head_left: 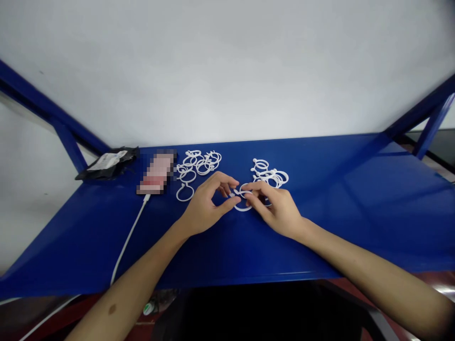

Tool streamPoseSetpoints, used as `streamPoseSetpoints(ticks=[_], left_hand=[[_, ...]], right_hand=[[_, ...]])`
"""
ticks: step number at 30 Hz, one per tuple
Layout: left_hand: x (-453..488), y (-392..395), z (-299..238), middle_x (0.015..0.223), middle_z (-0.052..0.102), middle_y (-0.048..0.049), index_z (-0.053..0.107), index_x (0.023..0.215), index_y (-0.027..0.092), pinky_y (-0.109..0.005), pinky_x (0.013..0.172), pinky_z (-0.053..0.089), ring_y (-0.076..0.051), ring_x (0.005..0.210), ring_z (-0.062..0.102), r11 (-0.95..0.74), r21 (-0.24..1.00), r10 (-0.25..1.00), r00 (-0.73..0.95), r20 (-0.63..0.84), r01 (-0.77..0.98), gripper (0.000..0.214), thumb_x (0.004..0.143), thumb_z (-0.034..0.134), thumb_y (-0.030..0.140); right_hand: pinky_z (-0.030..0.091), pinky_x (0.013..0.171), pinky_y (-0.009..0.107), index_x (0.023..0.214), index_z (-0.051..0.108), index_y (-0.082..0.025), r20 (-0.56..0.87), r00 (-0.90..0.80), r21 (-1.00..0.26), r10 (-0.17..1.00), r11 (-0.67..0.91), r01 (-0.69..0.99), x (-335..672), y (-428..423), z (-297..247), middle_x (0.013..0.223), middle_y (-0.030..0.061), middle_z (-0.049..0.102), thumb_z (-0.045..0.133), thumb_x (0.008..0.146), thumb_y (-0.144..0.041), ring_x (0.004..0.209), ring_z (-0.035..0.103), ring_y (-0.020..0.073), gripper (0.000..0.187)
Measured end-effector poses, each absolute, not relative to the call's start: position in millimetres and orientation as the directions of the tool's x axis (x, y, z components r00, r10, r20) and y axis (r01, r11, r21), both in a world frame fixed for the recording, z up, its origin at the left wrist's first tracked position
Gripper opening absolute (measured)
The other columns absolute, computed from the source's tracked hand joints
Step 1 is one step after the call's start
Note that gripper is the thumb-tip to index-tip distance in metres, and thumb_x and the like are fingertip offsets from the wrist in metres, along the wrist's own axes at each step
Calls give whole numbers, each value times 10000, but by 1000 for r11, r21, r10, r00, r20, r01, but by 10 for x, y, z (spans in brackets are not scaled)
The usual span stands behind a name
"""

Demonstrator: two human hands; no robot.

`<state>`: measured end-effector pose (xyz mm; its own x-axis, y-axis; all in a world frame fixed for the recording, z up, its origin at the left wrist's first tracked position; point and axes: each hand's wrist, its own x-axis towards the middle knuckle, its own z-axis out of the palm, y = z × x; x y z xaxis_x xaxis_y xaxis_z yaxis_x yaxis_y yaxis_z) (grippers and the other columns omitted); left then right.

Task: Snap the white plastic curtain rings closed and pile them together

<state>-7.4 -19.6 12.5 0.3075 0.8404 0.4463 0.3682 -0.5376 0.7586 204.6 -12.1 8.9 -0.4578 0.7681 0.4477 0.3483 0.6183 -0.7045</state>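
Between my two hands is a white plastic ring point(242, 209) with a small knobbed end, just above or on the blue tabletop. My right hand point(279, 208) pinches its right side between thumb and forefinger. On the other side my left hand point(209, 201) curves around the knobbed end, its thumb and forefinger apart with a gap between them. A group of similar white rings point(261, 165) lies just beyond my right hand, which partly covers it. Another group of white rings point(185, 192) is spread out beyond and to the left of my left hand.
A phone point(156, 173), blurred out, lies left of the rings, with a white cable point(130, 234) running over the table's front edge. Farther left is a black plastic package point(108, 163) with a white label. Blue metal frame bars point(67, 139) and a pale wall bound the blue table point(355, 203).
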Motion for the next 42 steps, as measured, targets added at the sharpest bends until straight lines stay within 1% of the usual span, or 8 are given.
streamPoseSetpoints(ticks=[8, 12, 19, 24, 28, 32, 36, 42], left_hand=[[-117, -119, 30, 849, 674, -15, 689, 978, 223, -263, 711, 513, -140, 763, 628, -355, 898, 915, 291, 278, 259, 310, 829, 734, 491], [-79, -114, 7, 754, 669, 7, 688, 927, 218, -251, 672, 491, -127, 693, 610, -379, 888, 913, 262, 313, 259, 319, 813, 740, 512], [-71, -144, 25, 634, 665, 32, 686, 882, 225, -284, 710, 463, -141, 680, 616, -455, 791, 886, 295, 358, 408, 297, 895, 644, 519], [-96, -81, 35, 718, 674, 14, 691, 839, 226, -286, 692, 461, -151, 710, 615, -487, 678, 873, 296, 388, 550, 319, 897, 631, 534], [-219, 4, 66, 804, 684, -6, 674, 932, 223, -356, 848, 477, -193, 831, 629, -470, 448, 863, 288, 415, 761, 218, 911, 647, 438], [-479, 62, 185, 954, 692, -102, 650, 981, 182, -432, 854, 481, -295, 970, 629, -127, 166, 931, 60, 359, 978, 197, 951, 541, 344], [-749, 60, 307, 995, 694, -163, 635, 1053, 173, -483, 794, 495, -371, 958, 651, 205, 39, 965, -208, 160, 978, 311, 906, 525, 424], [-771, 6, 327, 909, 712, -126, 620, 1016, 202, -440, 758, 487, -334, 866, 675, 173, -13, 985, -173, -9, 985, 309, 876, 534, 463]], right_hand=[[453, 521, 211, 992, 617, -197, 456, -450, -740, 768, 608, 288, 2041, -129, 85, 729, -8, 677, 520, 1004, -305, 573, 596, 94, 145], [451, 531, 215, 942, 619, -194, 464, -507, -720, 726, 643, 262, 2063, -129, 116, 794, 7, 696, 523, 1006, -285, 582, 593, 88, 147], [531, 701, 254, 1013, 626, -190, 480, -655, -604, 584, 762, 236, 2146, -96, 94, 958, 54, 732, 492, 1018, -218, 805, 685, 134, 137], [534, 719, 265, 1036, 626, -196, 503, -613, -569, 609, 768, 296, 2116, -38, 58, 940, 45, 729, 487, 1022, -229, 808, 683, 139, 143], [530, 737, 294, 1034, 650, -208, 560, -492, -511, 667, 745, 429, 2158, 71, 88, 977, 51, 727, 520, 1009, -251, 855, 677, 165, 139], [519, 714, 325, 1015, 695, -192, 611, -325, -468, 722, 660, 587, 2300, 266, 86, 937, 76, 690, 533, 994, -270, 840, 650, 195, 181], [505, 757, 368, 1016, 734, -197, 589, -260, -422, 765, 566, 708, 2418, 447, 19, 912, 78, 686, 538, 979, -278, 859, 616, 227, 216], [488, 751, 410, 1052, 744, -195, 536, -271, -347, 800, 501, 793, 2457, 510, -51, 936, 94, 687, 525, 975, -308, 868, 546, 260, 258]])
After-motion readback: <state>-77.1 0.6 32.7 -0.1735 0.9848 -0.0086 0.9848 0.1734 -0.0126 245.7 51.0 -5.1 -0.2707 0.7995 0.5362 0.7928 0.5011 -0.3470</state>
